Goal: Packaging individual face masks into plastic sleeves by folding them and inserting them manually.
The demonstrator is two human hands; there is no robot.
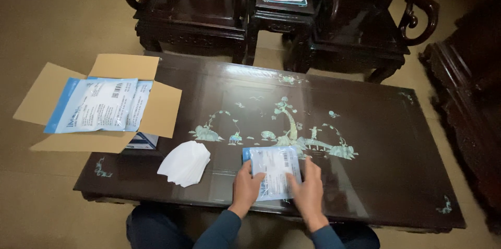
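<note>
1. Head view shows two hands on a flat plastic packet (273, 169) that lies on the dark table (386, 139).
2. The left hand (246, 186) grips the packet's left edge, thumb on top and fingers curled around the side.
3. The right hand (309, 192) lies on the packet's right side, fingers spread flat and pressing down. It is not closed around the packet.
4. The packet sits between both hands, near the front edge of the table, close to the person's body.
5. To handle it well, I think both hands should keep the packet flat and steady, so it does not slide on the shiny table top.
6. A gentle grip looks best, because the packet is thin and could crease.
7. A pile of white sheets (185, 163) lies just left of the left hand, not touching it.
8. An open cardboard box (159, 108) sits at the far left corner of the table, with more blue and white packets (96, 104) lying on top of it.
9. Dark wooden chairs (360, 25) stand behind the table.
</note>
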